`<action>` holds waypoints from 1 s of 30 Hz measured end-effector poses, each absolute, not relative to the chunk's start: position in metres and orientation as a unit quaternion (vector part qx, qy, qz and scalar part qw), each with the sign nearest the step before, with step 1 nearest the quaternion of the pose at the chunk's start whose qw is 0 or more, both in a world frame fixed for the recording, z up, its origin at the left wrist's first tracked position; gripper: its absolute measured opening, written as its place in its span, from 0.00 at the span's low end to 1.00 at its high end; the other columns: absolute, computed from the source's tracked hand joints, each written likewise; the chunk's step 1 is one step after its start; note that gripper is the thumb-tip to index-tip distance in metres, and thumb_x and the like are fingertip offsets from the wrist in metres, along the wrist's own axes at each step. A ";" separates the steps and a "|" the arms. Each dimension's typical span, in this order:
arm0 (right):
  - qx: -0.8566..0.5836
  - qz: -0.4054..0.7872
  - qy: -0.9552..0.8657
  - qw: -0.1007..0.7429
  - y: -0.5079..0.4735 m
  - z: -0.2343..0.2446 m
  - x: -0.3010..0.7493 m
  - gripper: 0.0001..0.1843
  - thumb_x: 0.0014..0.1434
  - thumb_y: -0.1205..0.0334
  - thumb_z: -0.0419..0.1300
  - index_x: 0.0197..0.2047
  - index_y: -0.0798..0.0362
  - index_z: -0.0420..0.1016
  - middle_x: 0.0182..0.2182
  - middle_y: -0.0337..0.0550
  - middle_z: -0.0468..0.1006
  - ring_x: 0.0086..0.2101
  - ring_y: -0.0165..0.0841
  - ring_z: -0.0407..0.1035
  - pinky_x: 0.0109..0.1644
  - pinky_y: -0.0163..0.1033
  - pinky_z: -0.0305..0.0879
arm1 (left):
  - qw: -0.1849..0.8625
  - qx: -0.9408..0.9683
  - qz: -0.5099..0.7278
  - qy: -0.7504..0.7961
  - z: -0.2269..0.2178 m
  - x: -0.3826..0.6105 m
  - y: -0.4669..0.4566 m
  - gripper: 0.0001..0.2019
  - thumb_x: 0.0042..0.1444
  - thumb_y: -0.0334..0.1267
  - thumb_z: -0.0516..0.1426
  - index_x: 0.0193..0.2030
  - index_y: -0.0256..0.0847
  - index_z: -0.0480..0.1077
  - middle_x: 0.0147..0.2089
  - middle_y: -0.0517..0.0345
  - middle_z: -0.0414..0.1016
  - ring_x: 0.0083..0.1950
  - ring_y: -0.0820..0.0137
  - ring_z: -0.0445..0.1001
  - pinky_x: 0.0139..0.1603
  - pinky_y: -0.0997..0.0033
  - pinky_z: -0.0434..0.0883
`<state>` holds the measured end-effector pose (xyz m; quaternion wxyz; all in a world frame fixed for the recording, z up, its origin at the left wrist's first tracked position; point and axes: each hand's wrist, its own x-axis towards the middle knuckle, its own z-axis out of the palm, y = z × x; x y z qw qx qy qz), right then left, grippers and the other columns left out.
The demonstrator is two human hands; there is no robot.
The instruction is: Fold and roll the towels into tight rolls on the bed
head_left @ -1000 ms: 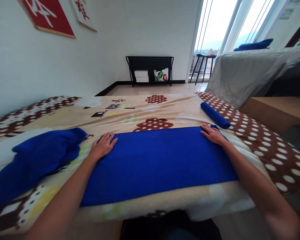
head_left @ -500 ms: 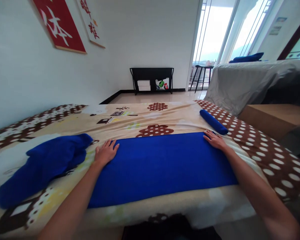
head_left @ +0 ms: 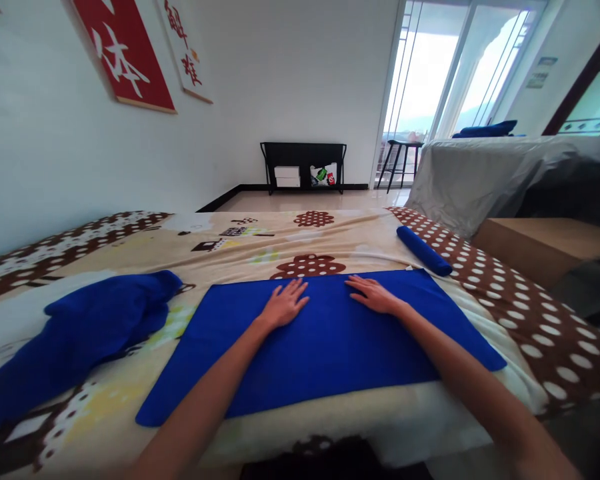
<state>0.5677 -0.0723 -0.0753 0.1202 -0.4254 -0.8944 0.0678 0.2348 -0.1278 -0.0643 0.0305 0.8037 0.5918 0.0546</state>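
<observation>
A blue towel (head_left: 330, 347) lies spread flat on the patterned bedspread (head_left: 260, 443), its far edge running from left to right. Palm down, my left hand (head_left: 284, 303) rests on it left of the middle with fingers stretched out. My right hand (head_left: 375, 295) lies flat near the far edge, right of the middle, fingers apart. Neither hand grips the cloth. A small white tag (head_left: 409, 268) shows at the far edge, to the right. Beyond the right corner is a rolled blue towel (head_left: 424, 251). On the left sits a crumpled blue cloth (head_left: 95, 327).
A black rack (head_left: 303, 155) holding a white box and a printed bag stands by the far wall. At the right are a covered table (head_left: 440, 160) with folded blue cloth (head_left: 485, 129) on it, a wooden box (head_left: 525, 240) and a dark stool (head_left: 403, 160).
Both hands have slid inward from the towel's two sides toward its middle and remain flat. The towel's near corners now show uncovered. The camera view has shifted slightly.
</observation>
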 end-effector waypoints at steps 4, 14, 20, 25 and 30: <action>-0.534 0.046 -0.834 0.133 -0.061 -0.079 0.681 0.32 0.69 0.43 0.40 0.70 0.45 0.58 0.69 0.42 0.56 0.68 0.41 0.50 0.71 0.52 0.48 | 0.015 0.726 0.046 0.686 -0.058 0.121 -0.146 0.31 0.67 0.54 0.37 0.73 0.50 0.49 0.76 0.55 0.46 0.76 0.60 0.45 0.71 0.42 0.47; -0.601 0.019 -0.787 0.138 -0.057 -0.096 0.735 0.32 0.68 0.46 0.40 0.72 0.45 0.53 0.70 0.37 0.51 0.69 0.34 0.47 0.71 0.47 0.50 | -0.060 0.648 0.062 0.756 -0.066 0.065 -0.156 0.29 0.67 0.51 0.39 0.72 0.46 0.54 0.75 0.48 0.48 0.75 0.57 0.47 0.70 0.36 0.42; -0.660 0.010 -0.742 0.118 -0.051 -0.100 0.744 0.33 0.67 0.43 0.41 0.69 0.46 0.60 0.68 0.44 0.58 0.67 0.41 0.53 0.68 0.53 0.55 | -0.046 0.638 0.060 0.766 -0.066 0.064 -0.165 0.30 0.66 0.54 0.39 0.71 0.49 0.56 0.75 0.53 0.51 0.75 0.59 0.50 0.69 0.42 0.52; -0.692 -0.026 -0.710 0.132 -0.061 -0.092 0.735 0.31 0.68 0.47 0.38 0.67 0.47 0.62 0.66 0.49 0.63 0.66 0.44 0.55 0.66 0.59 0.54 | -0.077 0.613 0.079 0.782 -0.058 0.074 -0.183 0.29 0.67 0.49 0.38 0.71 0.43 0.56 0.74 0.47 0.51 0.75 0.58 0.49 0.70 0.38 0.47; -0.630 -0.032 -0.764 0.136 -0.123 -0.102 0.721 0.30 0.68 0.46 0.42 0.71 0.40 0.55 0.69 0.39 0.55 0.69 0.39 0.48 0.70 0.52 0.51 | -0.046 0.681 0.083 0.726 -0.071 0.093 -0.253 0.30 0.65 0.54 0.42 0.73 0.53 0.52 0.75 0.62 0.49 0.74 0.65 0.52 0.70 0.54 0.54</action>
